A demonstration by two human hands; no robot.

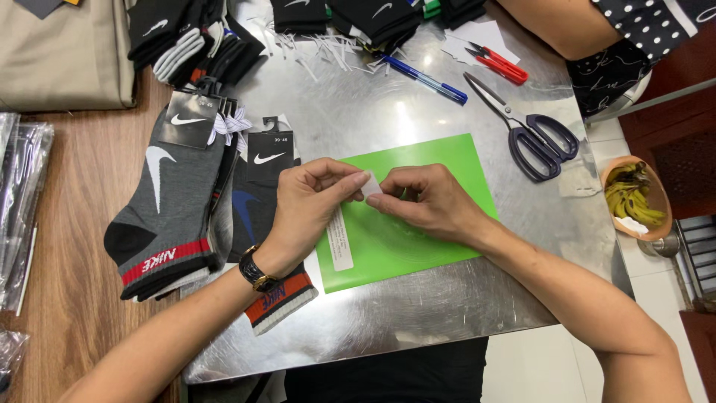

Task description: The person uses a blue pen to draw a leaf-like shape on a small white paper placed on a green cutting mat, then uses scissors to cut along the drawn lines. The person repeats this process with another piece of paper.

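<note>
My left hand [309,201] and my right hand [425,200] meet over a bright green sheet [440,160] on a shiny metal table [418,306]. Both pinch a small white sticker [371,183] between thumb and fingertips. A long white label strip [339,240] lies on the green sheet just below my left hand. A dark watch sits on my left wrist. Left of that hand lie a grey sock pair [168,205] and a darker sock pair [257,186], each with a black card tag.
Dark-handled scissors [533,134], small red snips [498,63] and a blue pen [425,78] lie at the back of the table among paper shreds. More socks [190,41] are stacked behind. Another person's arm [552,22] reaches in top right. A bowl of bananas [634,198] stands on the floor.
</note>
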